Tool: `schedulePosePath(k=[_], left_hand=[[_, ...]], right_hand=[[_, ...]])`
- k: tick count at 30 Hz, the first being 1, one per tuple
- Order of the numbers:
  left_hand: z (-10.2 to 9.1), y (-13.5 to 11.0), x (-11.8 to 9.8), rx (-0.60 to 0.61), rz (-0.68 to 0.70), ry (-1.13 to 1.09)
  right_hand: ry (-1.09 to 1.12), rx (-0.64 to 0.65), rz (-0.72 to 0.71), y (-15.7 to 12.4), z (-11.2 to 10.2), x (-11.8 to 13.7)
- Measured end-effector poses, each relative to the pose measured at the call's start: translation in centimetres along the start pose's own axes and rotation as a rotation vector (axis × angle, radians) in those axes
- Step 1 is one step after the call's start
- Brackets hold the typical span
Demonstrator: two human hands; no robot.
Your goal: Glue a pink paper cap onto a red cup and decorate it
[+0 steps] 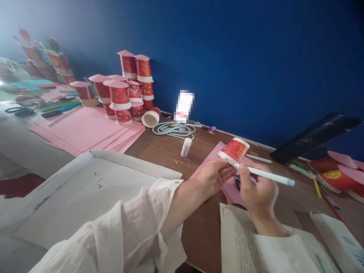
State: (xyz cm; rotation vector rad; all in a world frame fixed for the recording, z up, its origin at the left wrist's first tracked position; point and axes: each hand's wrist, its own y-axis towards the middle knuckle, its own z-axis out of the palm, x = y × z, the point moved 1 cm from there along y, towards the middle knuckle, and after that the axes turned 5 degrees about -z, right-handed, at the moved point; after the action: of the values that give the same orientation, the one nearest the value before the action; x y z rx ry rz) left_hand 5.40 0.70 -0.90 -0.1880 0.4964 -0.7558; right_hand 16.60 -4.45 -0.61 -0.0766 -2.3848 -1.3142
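Note:
A red paper cup point(233, 149) with gold print and a white band is tilted above pink paper. My left hand point(214, 176) is turned palm up at the cup's lower edge, its thumb against the white band and its fingers curled beneath. In my right hand point(257, 189) is a white pen point(270, 176), pinched between thumb and fingers. The pen's tip points left, close to the cup's band and my left fingertips; whether it touches is unclear. Under my hands lies a sheet of pink paper point(209, 161), with black scissor handles point(237, 183) partly hidden on it.
Red cups with pink tops point(119, 94) stand stacked at the left beside pink sheets point(76, 127). A glue stick point(186, 147), a coiled pale cable point(173, 129) and a blurred phone point(184, 106) sit mid-table. A black roll point(315, 136) leans right; an open book point(236, 235) lies nearest me.

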Motion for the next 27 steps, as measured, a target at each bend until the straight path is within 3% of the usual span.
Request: schedulePosePath(k=[16,27], left_hand=[[-0.01,-0.01,0.17,0.048,-0.005,-0.005],[0.03,0.06,0.19,-0.024,-0.013,0.002]], right_hand=[[-0.016,-0.004,-0.015,0.11,0.06,0.16],[-0.008,-0.006,-0.017,0.14,0.15,-0.1]])
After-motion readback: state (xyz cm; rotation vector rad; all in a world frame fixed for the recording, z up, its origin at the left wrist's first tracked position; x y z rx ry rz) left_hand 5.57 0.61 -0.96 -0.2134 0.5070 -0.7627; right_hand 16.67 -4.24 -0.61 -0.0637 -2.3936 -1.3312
